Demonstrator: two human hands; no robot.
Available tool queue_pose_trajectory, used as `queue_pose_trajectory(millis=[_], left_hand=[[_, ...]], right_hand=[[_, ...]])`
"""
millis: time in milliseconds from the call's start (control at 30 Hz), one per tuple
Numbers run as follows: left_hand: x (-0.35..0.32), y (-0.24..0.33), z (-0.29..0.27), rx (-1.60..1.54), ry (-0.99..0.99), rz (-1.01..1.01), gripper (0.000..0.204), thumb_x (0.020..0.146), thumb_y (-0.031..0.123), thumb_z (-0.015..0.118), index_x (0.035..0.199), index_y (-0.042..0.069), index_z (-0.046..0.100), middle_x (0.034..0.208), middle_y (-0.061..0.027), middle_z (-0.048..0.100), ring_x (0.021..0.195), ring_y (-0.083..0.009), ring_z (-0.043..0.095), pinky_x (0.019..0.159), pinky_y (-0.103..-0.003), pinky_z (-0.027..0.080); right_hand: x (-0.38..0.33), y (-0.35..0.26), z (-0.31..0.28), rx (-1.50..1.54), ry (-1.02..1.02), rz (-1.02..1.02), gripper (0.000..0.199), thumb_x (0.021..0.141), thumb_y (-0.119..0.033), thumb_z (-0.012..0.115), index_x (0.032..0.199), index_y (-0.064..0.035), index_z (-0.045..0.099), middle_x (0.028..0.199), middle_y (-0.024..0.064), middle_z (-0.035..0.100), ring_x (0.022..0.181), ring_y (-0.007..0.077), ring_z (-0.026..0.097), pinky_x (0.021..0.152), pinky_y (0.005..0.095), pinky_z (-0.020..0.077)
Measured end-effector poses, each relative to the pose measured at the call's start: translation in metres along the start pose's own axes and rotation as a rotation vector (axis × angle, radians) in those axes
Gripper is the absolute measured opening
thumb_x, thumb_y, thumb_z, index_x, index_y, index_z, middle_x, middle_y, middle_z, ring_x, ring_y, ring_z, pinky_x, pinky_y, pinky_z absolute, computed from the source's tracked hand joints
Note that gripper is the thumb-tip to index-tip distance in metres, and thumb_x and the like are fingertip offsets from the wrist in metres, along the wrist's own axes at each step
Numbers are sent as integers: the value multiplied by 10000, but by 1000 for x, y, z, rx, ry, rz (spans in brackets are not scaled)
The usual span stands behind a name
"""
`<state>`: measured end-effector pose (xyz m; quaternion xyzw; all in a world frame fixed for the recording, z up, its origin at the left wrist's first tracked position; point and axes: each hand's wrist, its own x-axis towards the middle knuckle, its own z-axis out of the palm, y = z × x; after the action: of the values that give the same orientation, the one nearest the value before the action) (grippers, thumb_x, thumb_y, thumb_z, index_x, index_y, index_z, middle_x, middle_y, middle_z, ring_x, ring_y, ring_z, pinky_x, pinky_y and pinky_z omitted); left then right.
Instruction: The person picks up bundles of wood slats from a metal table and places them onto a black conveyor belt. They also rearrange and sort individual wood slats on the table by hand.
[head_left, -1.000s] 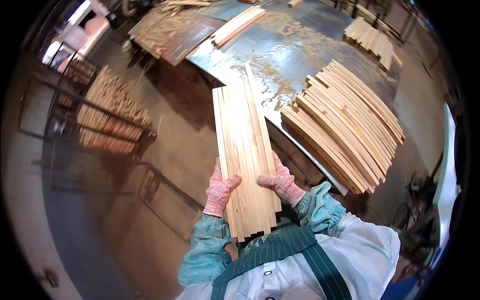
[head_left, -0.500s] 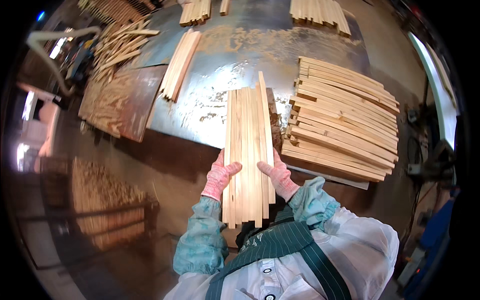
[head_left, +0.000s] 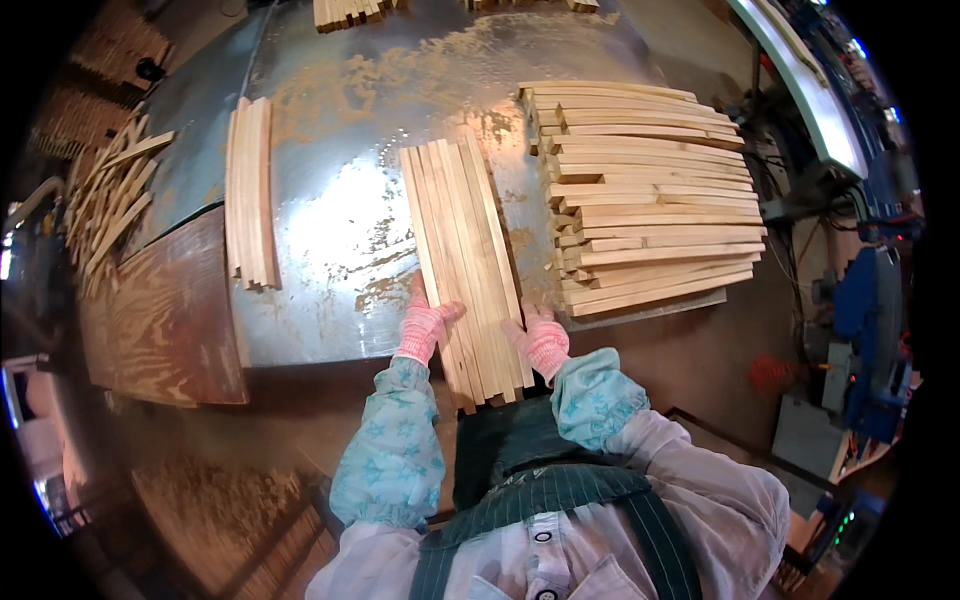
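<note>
A bundle of long, pale wooden strips lies side by side between my hands, its far end over the metal table and its near end past the front edge. My left hand, in a pink knitted glove, grips the left side with the thumb across the top. At the right side, my right hand, gloved alike, presses the bundle with its thumb on the outer strips. The undersides of both hands are hidden. To the right lies a wide stack of wooden strips, placed crosswise.
The metal table carries sawdust patches. A small row of strips lies at its left, beside a brown wooden board. Loose offcuts are heaped at the far left. More strips lie at the far edge. Machinery stands at the right.
The view has turned. The bundle has moved forward over the table and now slants, its far end leaning left. The strip that jutted out at the far end now sits nearly level with the others.
</note>
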<state>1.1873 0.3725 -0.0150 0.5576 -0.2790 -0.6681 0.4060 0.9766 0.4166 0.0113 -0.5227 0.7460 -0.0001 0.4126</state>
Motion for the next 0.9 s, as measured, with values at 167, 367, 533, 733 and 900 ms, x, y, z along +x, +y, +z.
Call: queue_pose_trajectory(millis=[167,367,533,733,900], left_hand=[[8,1,11,-26,-60,31,1064,683,-57,732,1516,112,92,1216,-167,556,1013,-256,580,839,-356,513],[41,2,55,242,-55,-84,1109,682,3,762,1523,75,42,1162,-170,600,931,-225,615,793,-324,515],[62,15,45,596,-267,-16,1157,664,338,811,1501,7,83,1245,-201,583,1133,-306,571,956,-333,437],[60,39,30,1029,-304,25,1120,686,629,680,1514,110,133,1367,-226,491,1251,-319,499,1027,-363,390],[46,103,-8,945,-30,82,772,824,577,566,1415,103,415,1395,-194,472,1294,-351,440,1066,-391,356]], right_hand=[[-56,24,20,69,78,5,741,822,-474,611,1413,-92,379,1302,246,489,1174,384,516,972,412,437],[-106,87,11,263,251,123,651,806,-376,683,1349,-77,483,1263,199,536,1137,339,555,943,388,456],[-101,118,-3,294,244,138,552,825,-343,673,1294,-84,542,1192,151,597,1100,308,584,921,384,464],[-106,77,-28,103,-96,-77,413,846,-386,606,1131,-88,639,1085,200,640,1049,351,596,899,408,472],[-103,69,-17,264,-440,18,388,863,-314,656,1157,-60,652,1104,157,673,1058,247,632,920,329,476]])
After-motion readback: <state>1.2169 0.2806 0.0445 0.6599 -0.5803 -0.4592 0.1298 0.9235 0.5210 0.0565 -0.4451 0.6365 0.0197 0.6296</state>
